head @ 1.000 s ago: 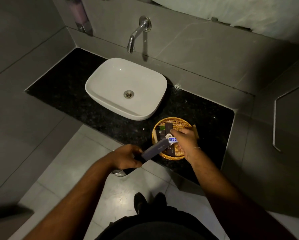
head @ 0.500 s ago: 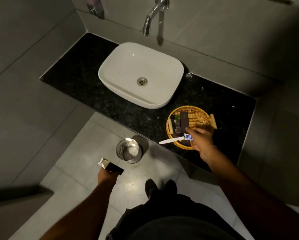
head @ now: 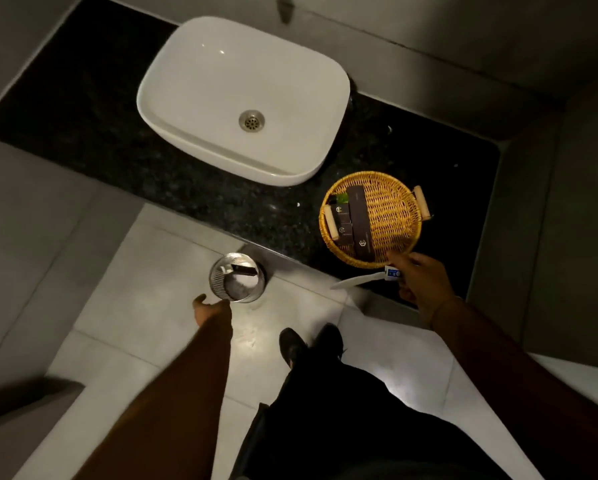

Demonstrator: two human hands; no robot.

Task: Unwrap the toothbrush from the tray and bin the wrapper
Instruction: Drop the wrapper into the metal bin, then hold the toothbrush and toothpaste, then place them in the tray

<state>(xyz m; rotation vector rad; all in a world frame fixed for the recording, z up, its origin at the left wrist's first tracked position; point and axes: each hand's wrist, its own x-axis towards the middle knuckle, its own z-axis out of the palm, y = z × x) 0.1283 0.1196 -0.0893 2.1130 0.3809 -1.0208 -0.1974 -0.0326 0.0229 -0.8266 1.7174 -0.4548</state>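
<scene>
The wrapper (head: 244, 269) lies in the bin (head: 237, 277) on the floor, so that part looks done. Left hand (head: 207, 308) hangs open and empty beside the rim. Right hand (head: 420, 284) grips the bare toothbrush (head: 358, 280) just beside the tray (head: 393, 216) on the worktop (head: 221, 202).

Probably a hotel bathroom: white basin (head: 242, 98), granite counter (head: 83, 109), toiletry tray (head: 391, 216).

Wrapper (head: 244, 269) has left the left hand (head: 206, 308), now in bin (head: 218, 278)
</scene>
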